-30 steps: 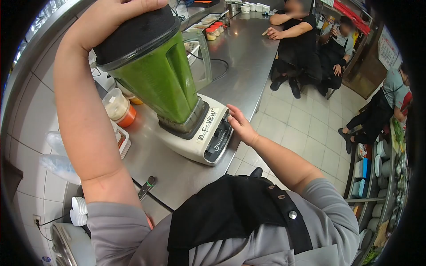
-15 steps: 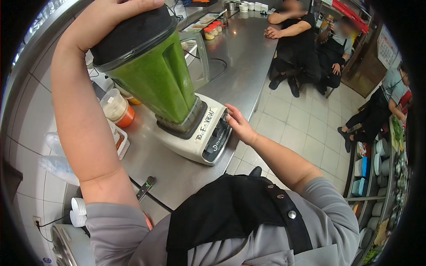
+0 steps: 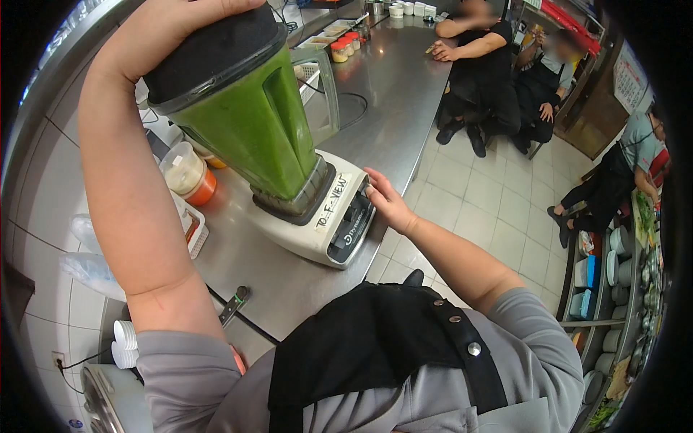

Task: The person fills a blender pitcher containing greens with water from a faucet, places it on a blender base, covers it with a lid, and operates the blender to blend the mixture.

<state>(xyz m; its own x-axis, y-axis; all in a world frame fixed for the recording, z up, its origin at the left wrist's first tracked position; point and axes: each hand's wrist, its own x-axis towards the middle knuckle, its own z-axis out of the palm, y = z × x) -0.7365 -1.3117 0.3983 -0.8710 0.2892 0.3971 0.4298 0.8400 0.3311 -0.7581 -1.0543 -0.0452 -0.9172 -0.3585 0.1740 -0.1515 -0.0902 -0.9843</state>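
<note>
A blender jar (image 3: 253, 115) full of green liquid stands on a cream blender base (image 3: 303, 238) labelled "TO-F-VIEW", on the steel counter. My left hand (image 3: 173, 25) lies over the black lid (image 3: 216, 58), fingers stretched across its top and partly cut off by the frame edge. At the base's right side is my right hand (image 3: 386, 198), its fingertips on the edge of the control panel (image 3: 352, 224). Those fingers are slightly bent and apart, with nothing held in them. The jar's clear handle faces right.
Left of the blender are a tub of orange contents (image 3: 189, 173) and a white basket (image 3: 198, 231). A knife (image 3: 234, 303) lies near the counter's front edge. Red-lidded jars (image 3: 345, 47) stand farther back. Several people (image 3: 480, 86) are beyond the counter; shelves of bowls (image 3: 613, 267) stand right.
The view has shifted slightly, so the blender and both arms appear a little farther left. Both hands keep their places on the blender. A seated person's hands at the counter have moved slightly.
</note>
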